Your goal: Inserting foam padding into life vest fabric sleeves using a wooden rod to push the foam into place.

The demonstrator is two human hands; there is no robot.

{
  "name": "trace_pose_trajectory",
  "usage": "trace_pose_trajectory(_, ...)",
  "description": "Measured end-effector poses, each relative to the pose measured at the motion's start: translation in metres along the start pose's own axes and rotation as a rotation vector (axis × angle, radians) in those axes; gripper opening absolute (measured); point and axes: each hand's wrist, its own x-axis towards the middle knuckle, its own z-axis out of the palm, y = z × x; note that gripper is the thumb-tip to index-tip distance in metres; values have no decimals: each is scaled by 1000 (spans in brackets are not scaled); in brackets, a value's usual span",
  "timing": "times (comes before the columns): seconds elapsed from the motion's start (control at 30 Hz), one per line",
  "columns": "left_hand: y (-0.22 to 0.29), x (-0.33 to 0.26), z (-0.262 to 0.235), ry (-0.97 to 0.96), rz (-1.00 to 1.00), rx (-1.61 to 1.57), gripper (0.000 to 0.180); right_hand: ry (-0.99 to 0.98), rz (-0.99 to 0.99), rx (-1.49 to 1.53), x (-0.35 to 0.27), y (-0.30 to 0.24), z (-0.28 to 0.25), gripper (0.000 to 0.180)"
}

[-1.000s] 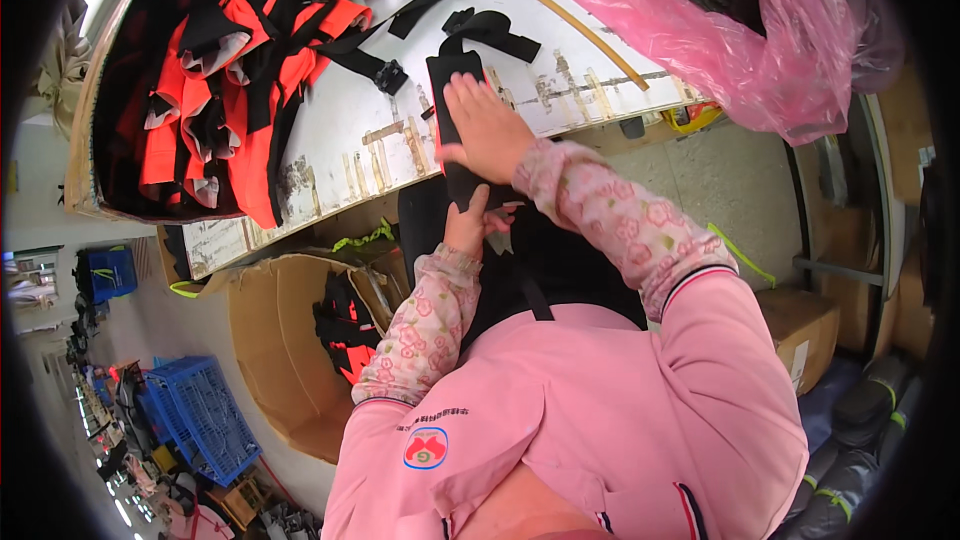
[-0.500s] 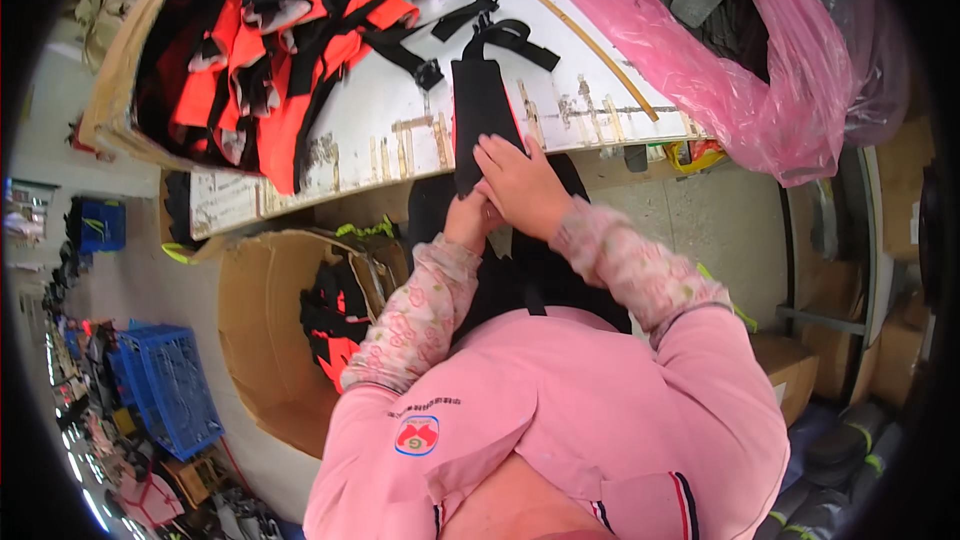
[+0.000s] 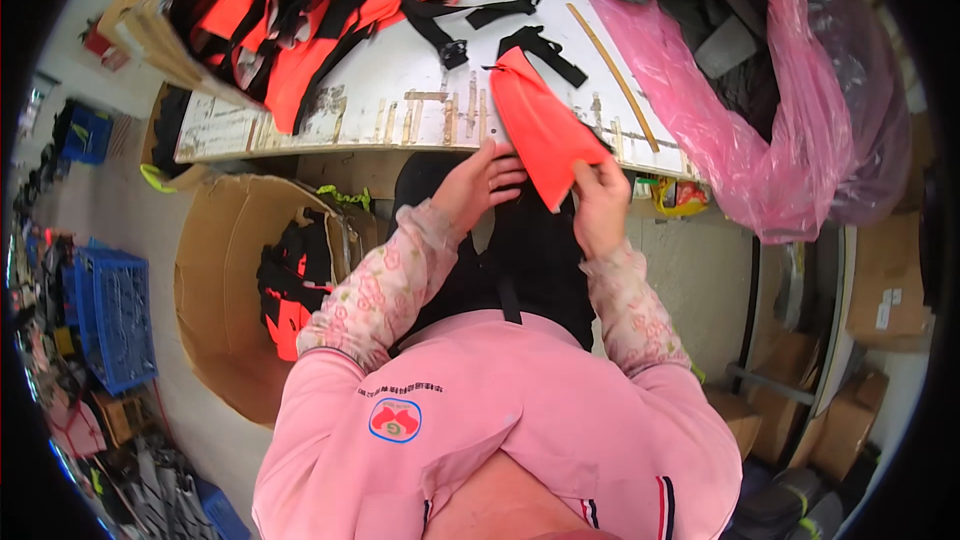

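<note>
A bright orange fabric panel [image 3: 540,125] slants across the table's front edge, and a black strap with a plastic buckle [image 3: 545,50] lies at its far end. Its near corner is pinched between the thumb and fingers of my right hand [image 3: 600,202]. Just left of the panel is my left hand [image 3: 485,183], fingers apart, holding nothing; its fingertips come close to the panel's left edge. The panel's black side, seen earlier, is turned away from view.
Orange and black strapped pieces [image 3: 300,30] pile up at the table's left [image 3: 350,130]. A thin wooden strip [image 3: 615,75] lies right of the panel. Pink plastic [image 3: 790,160] surrounds grey pieces at the right. Below the table's left stands an open cardboard box [image 3: 225,310] holding orange and black items.
The panel has flipped from its black side to its orange side. My hands, together on it before, have separated; the right now grips its near corner, and the left has let go.
</note>
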Motion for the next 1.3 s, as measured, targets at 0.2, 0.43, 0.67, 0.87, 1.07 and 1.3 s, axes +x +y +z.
trace_pose_trajectory(0.2,27,21,36,-143,268,-387,47,-29,339,373,-47,0,-32,21)
trace_pose_trajectory(0.43,19,16,61,57,352,-126,29,-97,432,413,-61,33,-60,23)
trace_pose_trajectory(0.67,22,-4,71,84,426,27,30,-163,378,415,-53,45,-58,24)
trace_pose_trajectory(0.87,31,-12,43,-137,441,12,33,-51,355,297,-57,49,-47,25)
trace_pose_trajectory(1.07,44,-26,32,-222,444,173,59,-85,327,299,-55,50,-38,26)
trace_pose_trajectory(1.3,140,-150,-47,60,539,290,43,-489,340,-278,10,24,-29,19)
